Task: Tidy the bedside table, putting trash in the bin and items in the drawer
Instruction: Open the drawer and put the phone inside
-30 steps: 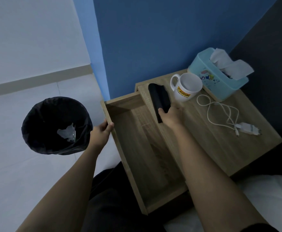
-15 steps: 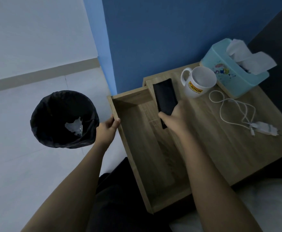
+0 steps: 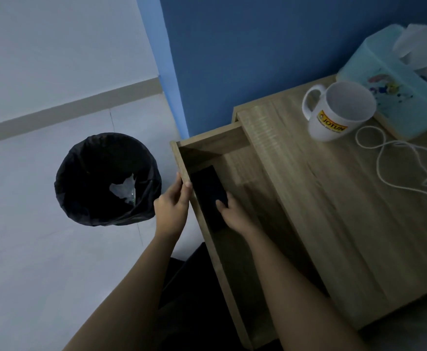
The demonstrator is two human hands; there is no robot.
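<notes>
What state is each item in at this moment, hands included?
Drawer: pulled open.
Black phone: inside the drawer, by its front wall.
Right hand: fingers on the phone.
Left hand: gripping the drawer's front edge.
Bin: open, black liner, crumpled trash inside.
Mug: upright, looks empty.
Tissue box: tissue sticking out of the top.
Charger cable: loosely coiled on the tabletop.
</notes>
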